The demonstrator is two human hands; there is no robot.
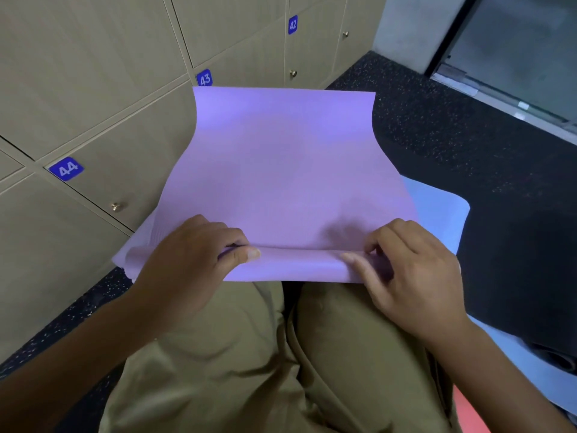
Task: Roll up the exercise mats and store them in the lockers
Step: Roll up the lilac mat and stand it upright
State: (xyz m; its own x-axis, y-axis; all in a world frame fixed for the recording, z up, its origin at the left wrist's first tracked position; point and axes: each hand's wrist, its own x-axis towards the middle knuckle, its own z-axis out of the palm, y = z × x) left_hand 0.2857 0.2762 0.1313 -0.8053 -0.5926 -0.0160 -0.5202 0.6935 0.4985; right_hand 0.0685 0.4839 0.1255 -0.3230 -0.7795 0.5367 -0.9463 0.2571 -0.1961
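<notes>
A purple exercise mat (281, 170) lies stretched out on the floor in front of my knees, its far end against the lockers (93, 89). Its near edge is folded over into a small first roll (296, 262). My left hand (187, 260) grips the roll's left part, thumb on top. My right hand (402, 267) pinches the roll's right part with curled fingers. A light blue mat (440, 210) lies under the purple one, showing at the right.
Beige lockers numbered 42 (293, 24), 43 (204, 78) and 44 (66, 168) line the left, all doors closed. Dark speckled floor (468, 135) spreads to the right. A glass door (515, 51) is at top right. A red mat (468, 417) peeks in at bottom right.
</notes>
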